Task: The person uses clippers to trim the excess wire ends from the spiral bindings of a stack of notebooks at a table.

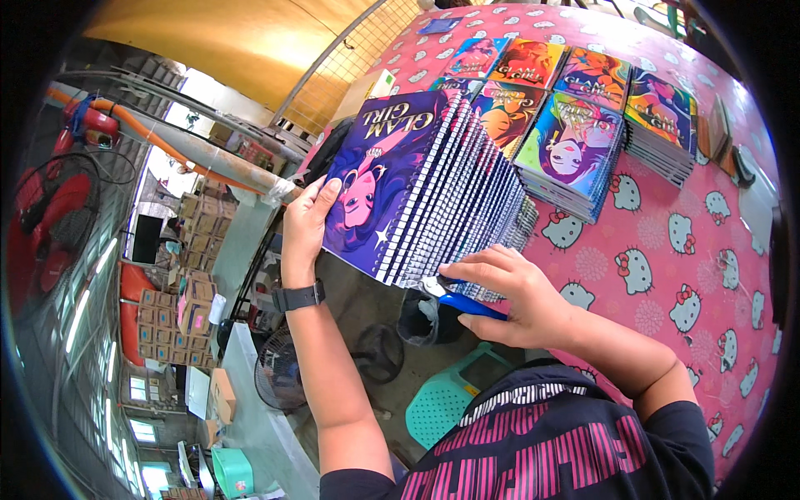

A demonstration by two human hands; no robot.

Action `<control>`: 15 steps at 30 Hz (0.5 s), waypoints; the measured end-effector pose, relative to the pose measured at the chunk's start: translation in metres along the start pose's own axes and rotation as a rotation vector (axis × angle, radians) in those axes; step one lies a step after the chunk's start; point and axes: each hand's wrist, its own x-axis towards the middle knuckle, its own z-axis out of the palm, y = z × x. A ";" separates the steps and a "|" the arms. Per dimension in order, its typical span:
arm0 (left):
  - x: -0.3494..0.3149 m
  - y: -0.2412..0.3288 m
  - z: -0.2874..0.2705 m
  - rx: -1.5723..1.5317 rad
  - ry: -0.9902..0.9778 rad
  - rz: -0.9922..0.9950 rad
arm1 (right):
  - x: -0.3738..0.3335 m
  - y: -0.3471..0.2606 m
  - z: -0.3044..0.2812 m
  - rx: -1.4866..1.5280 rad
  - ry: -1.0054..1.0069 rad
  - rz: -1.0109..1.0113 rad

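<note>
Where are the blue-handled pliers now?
In the head view, just below and right of centre, the pliers are in the right hand, their head at the lower end of the notebooks' spiral bindings.

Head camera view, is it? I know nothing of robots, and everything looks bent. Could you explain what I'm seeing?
There is no robot here, only a person working bare-handed. The single picture comes from a wide fisheye camera worn on the person's head, looking down, so straight edges curve near the rim. The left hand has its thumb on the cover of a purple notebook, on top of a thick stack of spiral-bound ones; its other fingers are mostly hidden. The right hand holds a blue-handled tool, its metal head by the spiral spines. On the pink patterned table lie more piles of notebooks with bright covers.
</note>
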 end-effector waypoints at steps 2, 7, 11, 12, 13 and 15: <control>0.001 0.002 0.000 -0.018 -0.003 -0.027 | 0.000 0.000 0.003 -0.076 -0.004 -0.022; 0.000 -0.005 -0.005 0.067 0.027 0.016 | 0.002 0.004 0.006 0.060 -0.088 0.054; 0.000 -0.004 -0.005 0.104 0.041 0.025 | 0.003 0.011 0.005 1.095 -0.360 0.646; -0.001 -0.007 -0.007 0.106 0.057 0.018 | 0.002 0.010 0.005 1.068 -0.340 0.648; 0.000 -0.005 -0.005 0.088 0.043 0.012 | 0.001 0.008 0.007 0.721 -0.236 0.423; 0.000 0.000 0.000 0.051 0.017 -0.002 | -0.002 0.008 0.012 0.123 -0.005 0.042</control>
